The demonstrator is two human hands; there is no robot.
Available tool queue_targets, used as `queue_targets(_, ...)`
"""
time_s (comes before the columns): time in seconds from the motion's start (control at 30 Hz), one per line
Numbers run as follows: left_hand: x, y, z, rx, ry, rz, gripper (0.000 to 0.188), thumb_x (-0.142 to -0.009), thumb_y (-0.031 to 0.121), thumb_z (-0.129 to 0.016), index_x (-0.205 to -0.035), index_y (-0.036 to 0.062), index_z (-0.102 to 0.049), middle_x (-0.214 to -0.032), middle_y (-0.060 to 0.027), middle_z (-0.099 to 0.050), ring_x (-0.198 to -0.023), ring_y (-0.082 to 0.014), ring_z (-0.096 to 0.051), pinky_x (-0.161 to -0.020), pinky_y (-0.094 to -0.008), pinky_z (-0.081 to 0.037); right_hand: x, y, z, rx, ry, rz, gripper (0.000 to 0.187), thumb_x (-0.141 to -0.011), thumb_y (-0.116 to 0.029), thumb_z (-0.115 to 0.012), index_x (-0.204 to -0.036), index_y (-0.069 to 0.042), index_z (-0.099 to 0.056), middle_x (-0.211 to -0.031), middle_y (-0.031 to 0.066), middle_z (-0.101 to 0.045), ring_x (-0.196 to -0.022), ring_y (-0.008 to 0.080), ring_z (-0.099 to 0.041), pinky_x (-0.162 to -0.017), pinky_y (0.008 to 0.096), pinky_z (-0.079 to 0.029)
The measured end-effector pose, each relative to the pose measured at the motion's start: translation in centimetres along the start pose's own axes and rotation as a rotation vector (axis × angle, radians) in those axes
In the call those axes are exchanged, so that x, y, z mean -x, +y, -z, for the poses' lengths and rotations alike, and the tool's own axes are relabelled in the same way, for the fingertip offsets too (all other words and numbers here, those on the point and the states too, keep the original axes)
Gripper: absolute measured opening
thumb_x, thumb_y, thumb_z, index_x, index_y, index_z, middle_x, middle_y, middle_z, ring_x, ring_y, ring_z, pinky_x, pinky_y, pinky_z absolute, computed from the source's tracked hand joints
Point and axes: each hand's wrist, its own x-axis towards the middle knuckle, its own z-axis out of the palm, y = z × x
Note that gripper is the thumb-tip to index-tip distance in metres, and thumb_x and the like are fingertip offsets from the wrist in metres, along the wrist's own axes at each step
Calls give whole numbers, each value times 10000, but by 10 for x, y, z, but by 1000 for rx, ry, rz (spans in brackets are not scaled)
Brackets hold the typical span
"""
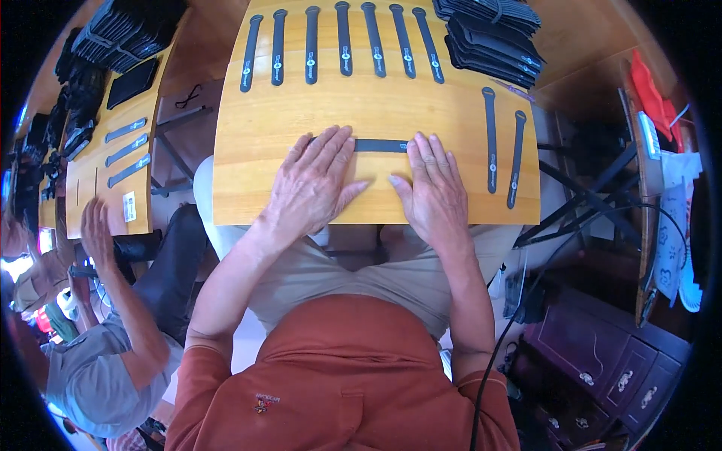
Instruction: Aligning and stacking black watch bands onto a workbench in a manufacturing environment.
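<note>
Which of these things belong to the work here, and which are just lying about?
Seemingly part of the work:
dark strap, touched by left hand and right hand
seven similar straps in a row
two straps at right

Probably just lying about:
red item at far right
purple cabinet

Light wooden table (271,113): seven dark strips (344,37) in far row, two right, crosswise strip (381,146) nearer; black stacks (487,49) far right.
</note>
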Motion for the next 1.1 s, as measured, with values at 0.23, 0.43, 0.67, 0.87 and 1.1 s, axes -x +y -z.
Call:
queue_targets(0.23, 23, -37, 16, -26, -132, -6, 660, -1024, 444, -572, -1537, 44, -463, -1643, -89, -405, -1541, -236, -336, -1268, -454, -228, 2, 4, -2, 2, 9, -20, 625, -1004, -426, -609, -1451, 8, -556, -1562, 160, -496, -1506, 322, -378, -1240, 497, -277)
queue_targets(0.43, 30, -46, 12, -40, -132, -15, 681, -1028, 432, -575, -1556, 30, -422, -1654, -99, -384, -1556, -247, -301, -1281, -446, -198, 5, 11, 2, -125, 17, -31, 602, -1009, -389, -619, -1449, 16, -551, -1555, 164, -500, -1499, 340, -383, -1241, 502, -276)
queue_targets(0.67, 33, -46, 8, 45, -23, 4, 689, -1020, 416, -596, -1542, 0, -423, -1643, -147, -384, -1543, -289, -325, -1275, -450, -228, 38, 51, 30, 169, 194, -146, 514, -989, -313, -655, -1355, 44, -593, -1465, 255, -535, -1426, 459, -424, -1197, 548, -329)
queue_targets(0.87, 44, -30, 9, 166, 108, 71, 608, -983, 302, -664, -1479, -9, -501, -1563, -208, -461, -1442, -405, -438, -1186, -480, -383, 78, 41, 29, 180, 127, -183, 505, -945, -273, -705, -1315, 56, -608, -1417, 265, -559, -1346, 447, -489, -1147, 561, -377)
queue_targets(1.1, 60, 40, 0, 464, 346, -140, 414, -868, 74, -762, -1257, -18, -654, -1255, -199, -674, -1110, -393, -670, -937, -455, -568, 111, 34, 30, 202, 256, -85, 373, -848, -32, -734, -1203, 48, -655, -1237, 185, -648, -1132, 357, -623, -937, 461, -539)
